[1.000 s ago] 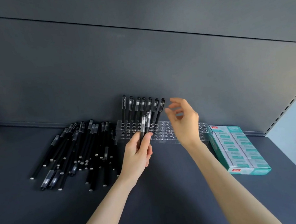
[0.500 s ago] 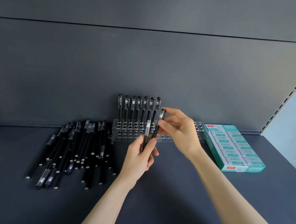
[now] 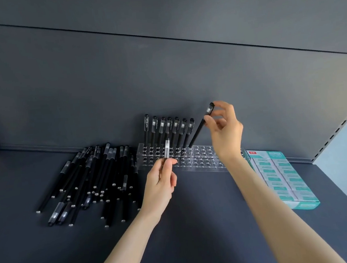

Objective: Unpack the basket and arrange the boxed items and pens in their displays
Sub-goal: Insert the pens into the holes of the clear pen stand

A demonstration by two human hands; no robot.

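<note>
Reaching in from the bottom edge, both forearms are cut off by the frame. The left hand point(image 3: 161, 185) pinches a pen point(image 3: 167, 151) between thumb and fingers point(image 3: 167, 165). Only the pen's clear upper end shows above the fingertips and the rest is hidden in the hand, so it may be just a cap. Left of it a pile point(image 3: 92, 177) of black pens lies on the shelf point(image 3: 198, 224). To the right, teal boxes point(image 3: 283, 176) sit in a block, their print too small to read. Farther back the right hand point(image 3: 225, 130) grips a second pen point(image 3: 200, 128) near its cap, fingers curled. That pen is tilted with its tip at a hole in the clear rack point(image 3: 204, 156); whether it is inside I cannot tell. Half a second ago it was low, beside the left hand's pen. It has since risen to the right end of the row point(image 3: 169, 129) of seven standing pens.
</note>
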